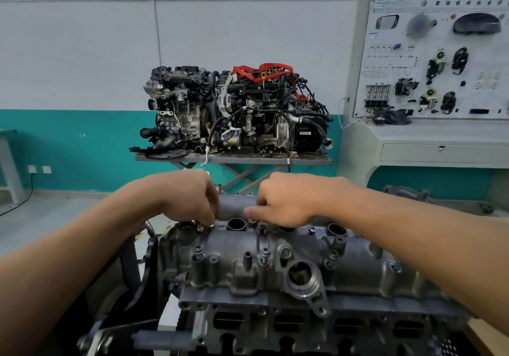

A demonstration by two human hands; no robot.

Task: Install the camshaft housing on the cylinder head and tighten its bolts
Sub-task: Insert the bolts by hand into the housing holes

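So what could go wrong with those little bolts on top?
1. A small bolt could slip from the left hand or right hand and drop into the open round hole right beside the fingers.
2. Bolts started by hand can go in crooked. One dark bolt on the camshaft housing stands proud, so the housing may not be pulled down evenly yet.

- camshaft housing (275, 248), under both grips: dull grey metal with dark smudges
- bolt (205, 227) pinched by left hand (190, 198): shiny silver
- bolt (252, 220) at right hand (286, 201) fingertips: pale grey
- straps (261, 72), far beyond the grips: red
- wall (82, 66) behind them: white above a teal band
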